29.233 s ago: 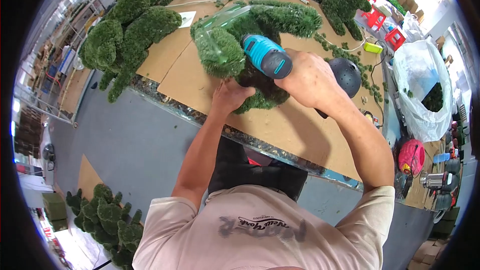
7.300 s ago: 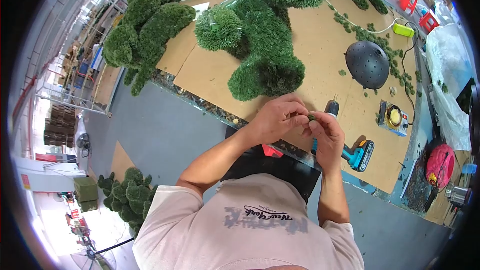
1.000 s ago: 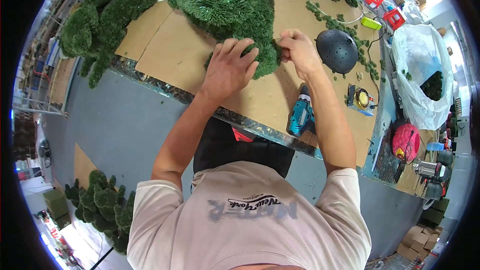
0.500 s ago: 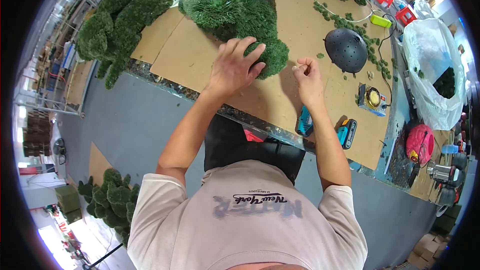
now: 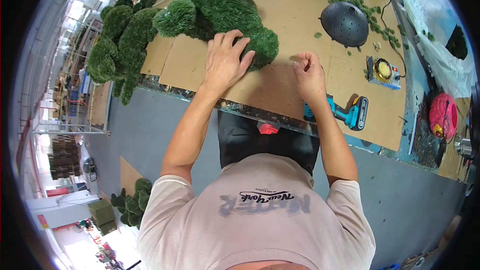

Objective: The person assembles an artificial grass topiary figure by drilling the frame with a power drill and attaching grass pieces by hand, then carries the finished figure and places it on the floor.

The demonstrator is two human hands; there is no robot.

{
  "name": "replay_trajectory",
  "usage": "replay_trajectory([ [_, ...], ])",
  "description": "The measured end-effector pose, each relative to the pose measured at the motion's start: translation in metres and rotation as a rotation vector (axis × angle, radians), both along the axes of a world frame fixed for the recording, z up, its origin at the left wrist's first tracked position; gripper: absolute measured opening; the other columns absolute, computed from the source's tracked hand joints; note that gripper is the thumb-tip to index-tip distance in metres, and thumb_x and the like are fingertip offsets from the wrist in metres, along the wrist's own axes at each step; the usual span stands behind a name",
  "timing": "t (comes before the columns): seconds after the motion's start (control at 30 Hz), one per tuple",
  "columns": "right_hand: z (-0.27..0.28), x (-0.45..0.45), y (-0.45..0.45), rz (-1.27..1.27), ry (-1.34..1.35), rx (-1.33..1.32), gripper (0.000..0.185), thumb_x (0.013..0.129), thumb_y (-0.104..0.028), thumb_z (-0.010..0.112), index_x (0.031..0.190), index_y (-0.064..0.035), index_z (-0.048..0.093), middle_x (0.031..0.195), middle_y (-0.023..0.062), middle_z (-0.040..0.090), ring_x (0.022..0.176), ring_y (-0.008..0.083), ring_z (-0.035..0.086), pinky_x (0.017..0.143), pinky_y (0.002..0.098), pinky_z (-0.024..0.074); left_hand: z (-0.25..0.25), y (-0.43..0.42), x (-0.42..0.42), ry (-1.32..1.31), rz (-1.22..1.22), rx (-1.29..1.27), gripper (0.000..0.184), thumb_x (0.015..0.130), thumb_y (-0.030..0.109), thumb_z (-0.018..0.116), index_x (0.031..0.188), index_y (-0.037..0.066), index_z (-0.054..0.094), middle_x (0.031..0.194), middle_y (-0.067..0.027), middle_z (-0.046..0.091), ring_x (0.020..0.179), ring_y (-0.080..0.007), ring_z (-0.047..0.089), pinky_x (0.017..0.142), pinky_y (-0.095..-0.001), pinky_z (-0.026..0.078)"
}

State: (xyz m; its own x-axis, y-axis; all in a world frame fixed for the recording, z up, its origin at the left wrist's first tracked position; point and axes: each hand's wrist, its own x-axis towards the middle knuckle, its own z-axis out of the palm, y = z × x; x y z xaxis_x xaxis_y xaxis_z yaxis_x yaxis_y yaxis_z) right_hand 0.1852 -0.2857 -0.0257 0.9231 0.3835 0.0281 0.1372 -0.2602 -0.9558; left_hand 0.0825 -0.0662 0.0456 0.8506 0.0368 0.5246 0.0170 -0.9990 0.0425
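Observation:
My left hand [image 5: 225, 62] lies over the rounded lower end of a green artificial-grass figure [image 5: 227, 10], fingers curled on its near edge and thumb along the side. This figure has several bushy lobes and lies on the brown board of the worktable. To the right, apart from the figure, my right hand [image 5: 311, 76] is raised above the board with thumb and forefinger pinched together. Something small may be at those fingertips, too small to name. A teal cordless drill [image 5: 350, 113] lies partly hidden beneath my right forearm.
A black perforated dome [image 5: 344, 24] sits on the brown board [image 5: 280, 90], near scattered green tufts [image 5: 387, 35]. Right of it are a small device with a round yellowish pot [image 5: 383, 70], a plastic bag [image 5: 435, 30] and a pink object [image 5: 443, 115]. More grass figures [image 5: 135, 35] stand at left.
My view has shifted and turned slightly. The grass figure appears turned, its left lobe now further left, with my left hand still on it. My right hand keeps its pinch.

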Motion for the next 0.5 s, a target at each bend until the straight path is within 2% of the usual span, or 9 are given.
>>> replay_trajectory([
  [0.3,-0.019,-0.013,-0.025,-0.067,-0.076,0.090,0.026,0.093,-0.009,0.068,0.116,-0.0021,0.058,0.079,0.0082,0.060,0.071,0.0206,0.059,0.069,0.0383,0.0494,-0.001,0.003,0.000,0.015,-0.003,-0.018,0.032,0.088,0.026,0.076,0.115,0.009,0.076,0.129,-0.0080,0.063,0.121,-0.0324,0.052,0.104,-0.0468,0.043],
  [0.5,-0.025,-0.019,-0.048,-0.111,-0.036,0.143,0.025,0.093,-0.008,0.069,0.115,-0.0031,0.058,0.079,0.0064,0.058,0.071,0.0200,0.058,0.068,0.0376,0.0489,-0.001,0.003,0.005,0.023,-0.012,-0.023,0.025,0.093,0.018,0.069,0.114,0.009,0.076,0.127,-0.0071,0.065,0.119,-0.0320,0.052,0.105,-0.0458,0.042],
])
